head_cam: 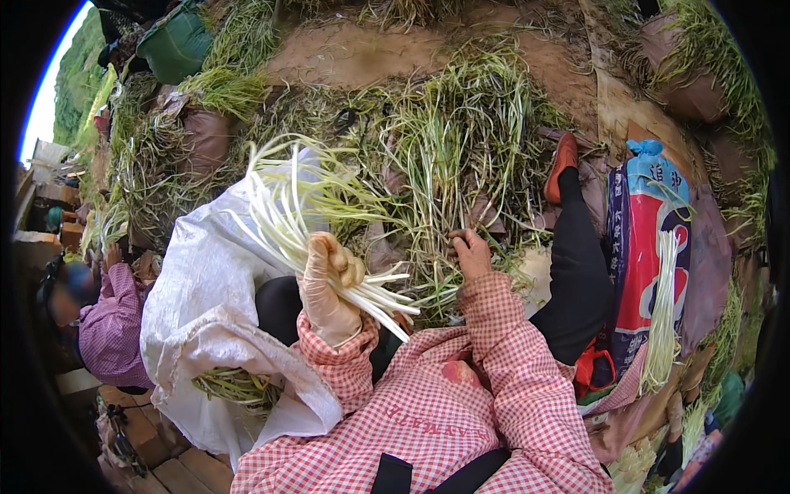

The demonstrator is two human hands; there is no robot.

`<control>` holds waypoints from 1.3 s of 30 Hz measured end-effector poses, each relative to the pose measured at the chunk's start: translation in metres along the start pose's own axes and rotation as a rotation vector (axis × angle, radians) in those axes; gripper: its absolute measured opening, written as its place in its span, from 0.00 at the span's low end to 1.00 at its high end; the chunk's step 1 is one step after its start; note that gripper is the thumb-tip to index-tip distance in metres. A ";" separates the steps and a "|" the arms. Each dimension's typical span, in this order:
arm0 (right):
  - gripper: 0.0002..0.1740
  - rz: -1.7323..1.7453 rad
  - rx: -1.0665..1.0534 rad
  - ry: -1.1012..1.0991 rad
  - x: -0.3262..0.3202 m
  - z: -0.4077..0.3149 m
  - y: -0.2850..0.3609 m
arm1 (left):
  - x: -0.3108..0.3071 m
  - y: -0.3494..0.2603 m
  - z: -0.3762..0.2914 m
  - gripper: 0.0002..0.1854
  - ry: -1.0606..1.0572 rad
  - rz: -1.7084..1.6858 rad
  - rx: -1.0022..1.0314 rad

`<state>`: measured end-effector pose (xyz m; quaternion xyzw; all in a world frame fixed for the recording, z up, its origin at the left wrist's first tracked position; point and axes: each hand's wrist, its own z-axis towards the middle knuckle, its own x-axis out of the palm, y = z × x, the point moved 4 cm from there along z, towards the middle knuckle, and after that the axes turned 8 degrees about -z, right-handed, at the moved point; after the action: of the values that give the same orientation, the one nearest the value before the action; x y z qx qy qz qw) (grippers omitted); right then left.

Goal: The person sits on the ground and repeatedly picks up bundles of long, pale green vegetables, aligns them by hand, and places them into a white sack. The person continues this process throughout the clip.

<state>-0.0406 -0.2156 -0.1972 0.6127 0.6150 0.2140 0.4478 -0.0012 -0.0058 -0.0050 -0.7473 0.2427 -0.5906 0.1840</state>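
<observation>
My left hand, in a pale glove, is closed around a bunch of white and yellow-green stalks. The cut-looking white ends point down to the right, and the paler leafy tops fan out to the upper left. My right hand, bare, reaches into the lower edge of a large heap of green leafy stalks. Its fingertips are at the stems; whether they pinch one cannot be told. A white woven sack, its mouth turned towards me, holds greenish leaves and stands beside my left arm.
At the right, a bundle of pale stalks lies on a red and blue printed sack. More plant heaps lie at the upper left. A co-worker in a purple checked sleeve sits at the far left, near bricks. My legs flank the heap.
</observation>
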 end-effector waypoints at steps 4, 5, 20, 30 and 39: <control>0.17 -0.304 0.026 -0.114 0.015 0.085 -0.020 | -0.011 0.008 0.007 0.12 -0.076 0.054 0.002; 0.19 -0.452 0.065 -0.102 0.020 0.100 -0.018 | -0.015 0.015 0.007 0.13 -0.113 0.082 -0.032; 0.20 -0.087 -0.130 -0.087 0.025 0.081 -0.014 | -0.042 0.054 0.013 0.10 -0.183 0.059 -0.300; 0.08 -0.094 -0.513 0.082 -0.012 -0.091 0.075 | -0.041 0.071 0.006 0.15 -0.123 0.233 -0.335; 0.15 0.267 -0.243 0.180 0.002 -0.107 0.086 | -0.043 0.070 -0.010 0.10 -0.055 0.296 -0.421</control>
<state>-0.0790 -0.1698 -0.0742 0.6088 0.5353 0.3982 0.4293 -0.0293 -0.0374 -0.0759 -0.7413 0.4620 -0.4730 0.1152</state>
